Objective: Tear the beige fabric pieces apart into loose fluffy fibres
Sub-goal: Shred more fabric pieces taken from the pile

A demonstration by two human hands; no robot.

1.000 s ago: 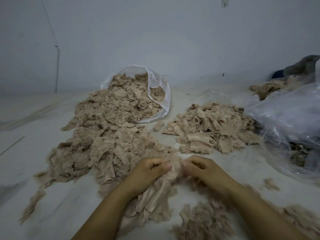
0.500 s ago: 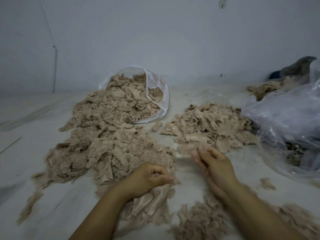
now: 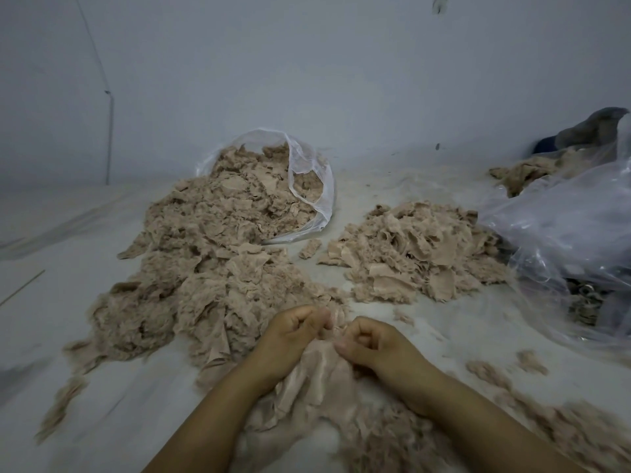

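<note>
A beige fabric piece (image 3: 316,380) hangs between my two hands near the bottom centre. My left hand (image 3: 293,339) pinches its top edge with curled fingers. My right hand (image 3: 372,346) pinches the same edge close beside it, fingers curled. A big heap of beige fabric pieces (image 3: 205,278) spreads on the left, spilling out of a clear plastic bag (image 3: 317,186). A smaller heap of torn beige pieces (image 3: 413,254) lies at centre right. Loose fluffy fibres (image 3: 392,435) lie under my forearms.
A large crumpled clear plastic bag (image 3: 566,227) fills the right side, with more beige fabric (image 3: 526,172) and a grey cloth (image 3: 594,128) behind it. Small fibre tufts (image 3: 529,361) dot the pale floor (image 3: 102,387). A plain wall (image 3: 307,80) stands behind.
My right hand, which had reached out toward the smaller heap half a second ago, has come back beside my left hand and pinches the fabric piece again.
</note>
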